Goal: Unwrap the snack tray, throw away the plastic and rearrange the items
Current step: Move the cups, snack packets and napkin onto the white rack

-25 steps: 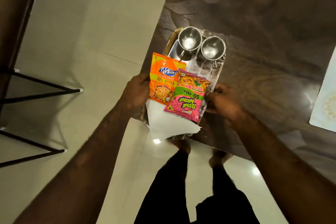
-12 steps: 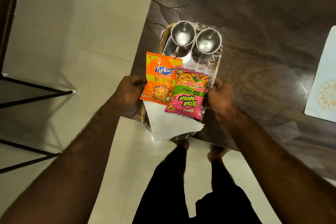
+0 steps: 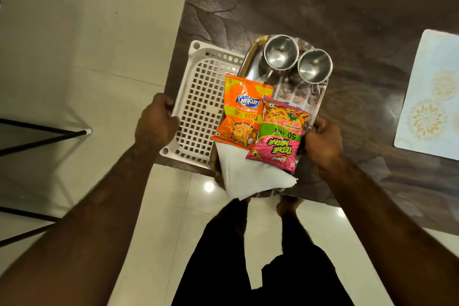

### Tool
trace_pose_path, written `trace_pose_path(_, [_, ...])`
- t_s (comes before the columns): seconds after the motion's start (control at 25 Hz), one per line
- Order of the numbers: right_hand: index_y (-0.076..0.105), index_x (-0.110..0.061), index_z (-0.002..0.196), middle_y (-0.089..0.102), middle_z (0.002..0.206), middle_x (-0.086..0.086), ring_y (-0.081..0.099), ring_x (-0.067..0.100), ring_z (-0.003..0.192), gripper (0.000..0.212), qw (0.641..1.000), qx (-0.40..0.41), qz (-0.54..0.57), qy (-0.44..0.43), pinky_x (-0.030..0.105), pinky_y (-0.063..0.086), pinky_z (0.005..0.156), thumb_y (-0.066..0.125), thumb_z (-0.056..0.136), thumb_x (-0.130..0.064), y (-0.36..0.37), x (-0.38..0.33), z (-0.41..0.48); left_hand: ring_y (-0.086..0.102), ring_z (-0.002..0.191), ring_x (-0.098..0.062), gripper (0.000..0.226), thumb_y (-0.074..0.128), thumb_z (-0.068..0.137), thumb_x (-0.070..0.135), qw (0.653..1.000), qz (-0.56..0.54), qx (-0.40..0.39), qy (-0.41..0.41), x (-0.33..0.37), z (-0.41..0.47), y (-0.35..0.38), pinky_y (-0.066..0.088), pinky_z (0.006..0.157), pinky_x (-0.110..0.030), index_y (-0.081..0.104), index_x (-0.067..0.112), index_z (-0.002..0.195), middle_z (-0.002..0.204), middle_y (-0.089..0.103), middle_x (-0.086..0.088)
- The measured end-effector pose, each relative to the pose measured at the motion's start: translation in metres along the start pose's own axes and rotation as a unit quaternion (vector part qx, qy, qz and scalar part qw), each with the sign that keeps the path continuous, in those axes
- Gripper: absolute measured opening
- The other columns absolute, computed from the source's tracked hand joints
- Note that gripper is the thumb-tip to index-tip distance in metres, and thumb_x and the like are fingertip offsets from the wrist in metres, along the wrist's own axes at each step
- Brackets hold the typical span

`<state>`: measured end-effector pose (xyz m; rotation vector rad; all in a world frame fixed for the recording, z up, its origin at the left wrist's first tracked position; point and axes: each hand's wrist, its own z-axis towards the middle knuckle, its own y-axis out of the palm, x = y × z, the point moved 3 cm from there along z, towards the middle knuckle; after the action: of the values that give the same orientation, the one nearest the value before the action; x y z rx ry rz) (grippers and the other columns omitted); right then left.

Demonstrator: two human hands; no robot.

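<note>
The left hand [image 3: 156, 124] curls over the left rim of a white perforated plastic basket [image 3: 198, 107], grasping it. The right hand [image 3: 323, 140] is clenched round the right rim of a shiny oval steel tray [image 3: 249, 61], just beside a pink Bingo snack packet [image 3: 278, 136].

The tray sits at the near edge of the dark brown leaf-patterned desk [image 3: 323, 7], overhanging it, its left side overlapping the basket at the desk's near left corner. On the tray lie an orange Kurkure snack packet [image 3: 242, 112] touching the pink one, white folded napkins [image 3: 248, 176] under both, and two upright steel cups [image 3: 280, 53] at the far end. A pale placemat [image 3: 432, 97] lies towards the right edge.
</note>
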<state>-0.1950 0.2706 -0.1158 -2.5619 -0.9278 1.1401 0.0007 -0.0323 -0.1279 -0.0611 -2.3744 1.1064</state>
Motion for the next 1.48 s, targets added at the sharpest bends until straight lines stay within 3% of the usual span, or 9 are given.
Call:
trace_pose_path(0.2, [0.076,-0.003,0.111,0.079,0.094,0.021,0.072,0.031,0.07,0.031,0.998,0.009,-0.054,0.008,0.046,0.064,0.068,0.056,0.09,0.011,-0.018,0.016,0.008,0.066,0.097,-0.038,0.033,0.064,0.087,0.007,0.998,0.048,0.027,-0.029,-0.018,0.008,-0.022,0.055,0.086,-0.047,0.057,0.013,0.119,0.107,0.071,-0.015])
trace_pose_path(0.48, [0.077,-0.01,0.104,0.08,0.093,0.016,0.078,0.04,0.086,0.025,0.995,0.024,-0.093,0.016,0.062,0.063,0.076,0.061,0.089,0.002,-0.017,0.034,0.023,0.065,0.102,-0.041,0.032,0.059,0.091,0.005,0.997,0.063,0.0,-0.042,-0.024,0.004,-0.018,0.054,0.088,-0.051,0.051,0.01,0.122,0.115,0.069,-0.019])
trace_pose_path(0.6, [0.077,-0.015,0.11,0.08,0.097,0.01,0.078,0.033,0.089,0.028,0.993,0.031,-0.108,0.02,0.057,0.064,0.082,0.062,0.088,-0.005,-0.015,0.033,0.027,0.064,0.101,-0.04,0.033,0.058,0.092,0.007,0.996,0.084,-0.006,-0.032,-0.022,0.003,-0.016,0.053,0.087,-0.052,0.05,0.011,0.124,0.117,0.066,-0.02])
trace_pose_path(0.76, [0.077,-0.019,0.112,0.081,0.101,0.007,0.075,0.022,0.086,0.027,0.976,0.045,-0.213,-0.009,0.024,0.049,0.076,0.065,0.088,-0.014,-0.018,0.024,0.028,0.063,0.099,-0.039,0.032,0.059,0.092,0.014,0.994,0.103,-0.017,-0.041,-0.015,0.003,-0.012,0.054,0.087,-0.053,0.05,0.013,0.123,0.117,0.061,-0.018])
trace_pose_path(0.96, [0.069,-0.022,0.09,0.075,0.086,0.0,0.074,0.032,0.102,0.004,0.956,0.016,-0.293,-0.009,0.026,0.041,0.076,0.066,0.089,-0.025,-0.025,0.018,0.029,0.059,0.105,-0.042,0.04,0.064,0.091,0.02,0.991,0.103,-0.049,-0.074,-0.007,0.001,-0.01,0.047,0.088,-0.048,0.048,0.01,0.126,0.122,0.052,-0.02])
trace_pose_path(1.04, [0.055,-0.027,0.087,0.059,0.077,-0.013,0.071,0.033,0.106,0.012,0.953,0.02,-0.301,-0.007,0.029,0.04,0.077,0.066,0.088,-0.031,-0.028,0.013,0.026,0.054,0.114,-0.043,0.046,0.066,0.088,0.025,0.988,0.13,-0.017,-0.087,0.008,-0.001,-0.015,0.044,0.095,-0.051,0.048,0.009,0.127,0.127,0.05,-0.02])
trace_pose_path(1.16, [0.05,-0.022,0.11,0.061,0.1,-0.005,0.067,0.035,0.112,0.037,0.959,0.076,-0.266,-0.061,0.034,0.047,0.082,0.07,0.079,-0.028,-0.038,-0.006,0.023,0.053,0.112,-0.04,0.041,0.063,0.081,0.02,0.979,0.152,0.126,0.051,0.063,-0.012,-0.021,0.042,0.095,-0.049,0.054,0.007,0.119,0.121,0.054,-0.019])
trace_pose_path(1.28, [0.049,-0.011,0.142,0.06,0.135,0.011,0.058,0.033,0.126,0.071,0.952,0.07,-0.243,-0.172,0.045,0.051,0.105,0.074,0.076,-0.021,-0.037,-0.037,0.027,0.055,0.112,-0.032,0.046,0.066,0.083,0.024,0.976,0.049,0.046,0.205,0.137,-0.023,0.006,0.045,0.095,-0.044,0.054,0.008,0.124,0.121,0.056,-0.015])
trace_pose_path(1.48, [0.032,-0.011,0.16,0.045,0.153,0.012,0.042,0.032,0.143,0.096,0.938,0.029,-0.281,-0.203,0.04,0.039,0.118,0.076,0.076,-0.031,-0.019,-0.07,0.045,0.051,0.124,-0.034,0.088,0.075,0.077,0.046,0.959,0.118,-0.066,0.249,0.219,-0.012,0.071,0.047,0.096,-0.046,0.033,0.017,0.149,0.138,0.044,-0.014])
